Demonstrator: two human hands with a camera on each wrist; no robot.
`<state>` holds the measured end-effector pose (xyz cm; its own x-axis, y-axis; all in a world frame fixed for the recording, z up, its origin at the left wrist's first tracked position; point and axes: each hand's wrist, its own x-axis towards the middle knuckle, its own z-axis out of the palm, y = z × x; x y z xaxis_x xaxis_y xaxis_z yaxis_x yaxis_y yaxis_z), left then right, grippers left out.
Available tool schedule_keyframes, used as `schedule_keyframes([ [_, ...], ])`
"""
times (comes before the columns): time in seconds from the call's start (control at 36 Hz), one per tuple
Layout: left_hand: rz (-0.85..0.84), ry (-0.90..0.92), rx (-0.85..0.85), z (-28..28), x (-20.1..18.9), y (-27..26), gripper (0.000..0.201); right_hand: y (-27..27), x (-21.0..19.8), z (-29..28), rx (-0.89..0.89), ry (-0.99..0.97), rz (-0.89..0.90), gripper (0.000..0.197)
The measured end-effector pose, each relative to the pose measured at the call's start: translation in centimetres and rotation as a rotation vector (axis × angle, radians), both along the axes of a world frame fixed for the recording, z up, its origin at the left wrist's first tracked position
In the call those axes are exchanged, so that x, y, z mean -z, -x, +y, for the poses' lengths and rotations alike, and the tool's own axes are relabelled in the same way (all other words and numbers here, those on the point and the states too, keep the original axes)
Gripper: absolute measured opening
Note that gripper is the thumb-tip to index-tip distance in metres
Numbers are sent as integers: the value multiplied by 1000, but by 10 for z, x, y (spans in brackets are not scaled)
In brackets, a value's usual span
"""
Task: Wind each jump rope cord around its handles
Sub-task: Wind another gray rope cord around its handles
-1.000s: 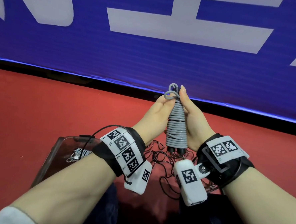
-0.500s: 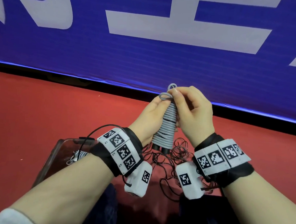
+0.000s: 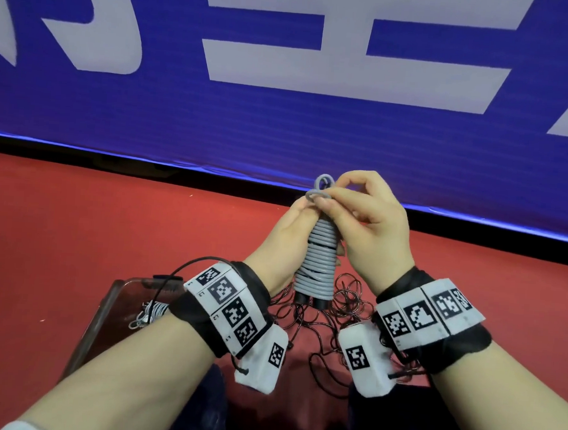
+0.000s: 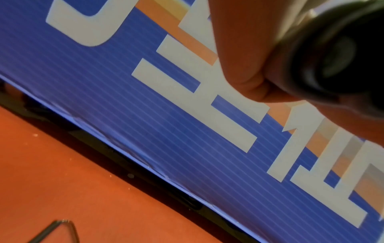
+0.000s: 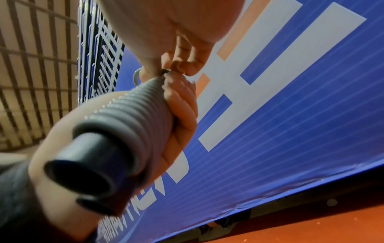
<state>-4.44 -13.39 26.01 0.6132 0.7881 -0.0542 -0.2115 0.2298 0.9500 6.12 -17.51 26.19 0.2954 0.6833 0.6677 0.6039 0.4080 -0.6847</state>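
A grey jump rope [image 3: 318,260] is wound in tight coils round its two black handles [image 3: 310,302], held upright in front of me. My left hand [image 3: 288,228] grips the coiled bundle from the left. My right hand [image 3: 359,216] pinches the loose grey cord loops [image 3: 321,189] at the top of the bundle. In the right wrist view the coils [image 5: 133,111] and a black handle end [image 5: 83,172] fill the lower left, with fingers [image 5: 182,105] wrapped round them. The left wrist view shows only a blurred handle end [image 4: 336,54] and my palm.
A tangle of thin dark cord [image 3: 319,320] lies on the red floor [image 3: 108,237] below my hands. A clear tray [image 3: 104,310] at lower left holds a wound white rope [image 3: 150,311]. A blue banner wall [image 3: 281,125] stands close behind.
My right hand has gone from lying flat against the bundle to curling over its top and pinching the cord loops. The bundle has tilted slightly and the left hand keeps its grip.
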Motion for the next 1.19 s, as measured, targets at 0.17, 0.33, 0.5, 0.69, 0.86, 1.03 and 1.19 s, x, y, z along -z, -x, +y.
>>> schedule_keyframes([
  [0.17,-41,-12,-38,3,0,3,40,3,-8,-3,-138,68,450,14],
  [0.33,-16,-35,-77,1,-1,3,38,6,-1,3,-79,72,427,15],
  [0.5,-12,-75,-178,-1,-1,0,31,5,7,7,38,71,284,33],
  [0.69,-32,-101,-174,-1,-1,2,15,4,12,9,58,14,279,13],
  [0.86,-27,-78,-233,-3,-1,0,19,5,17,12,173,-18,161,10],
  [1.03,-43,-97,-242,-3,2,-1,18,5,16,12,173,34,188,10],
  [1.19,6,-169,-240,0,2,1,7,5,14,10,181,64,123,14],
])
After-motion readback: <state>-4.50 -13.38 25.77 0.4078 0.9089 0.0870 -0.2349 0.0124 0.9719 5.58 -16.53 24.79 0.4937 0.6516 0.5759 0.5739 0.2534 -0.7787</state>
